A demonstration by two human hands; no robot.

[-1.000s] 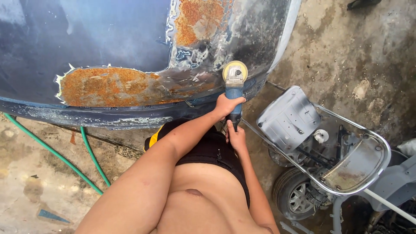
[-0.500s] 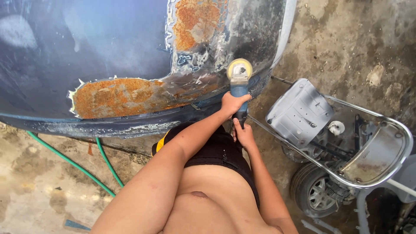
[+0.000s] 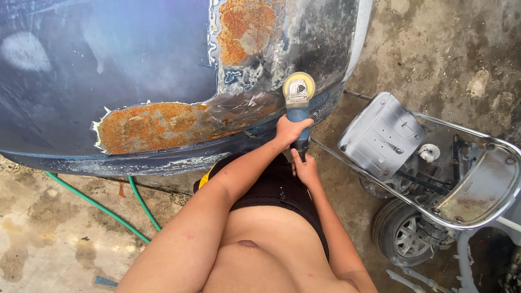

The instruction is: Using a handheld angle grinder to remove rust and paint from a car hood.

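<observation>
A blue angle grinder point(image 3: 297, 106) with a yellow sanding disc point(image 3: 299, 84) rests against a dark blue car body panel point(image 3: 125, 70), at the bare-metal area between two orange rust patches point(image 3: 163, 123). My left hand point(image 3: 290, 130) grips the grinder's body. Just behind it, my right hand point(image 3: 305, 169) holds the tool's rear handle. Both arms reach forward over my black shorts point(image 3: 277, 187).
A green hose point(image 3: 97, 206) runs over the stained concrete floor at lower left. To the right stands a stripped scooter frame point(image 3: 461, 179) with a grey metal seat pan point(image 3: 382, 135) and a wheel point(image 3: 404, 236).
The view has drifted slightly left and up the panel. The grinder and both hands stay at almost the same spot on the panel's lower edge.
</observation>
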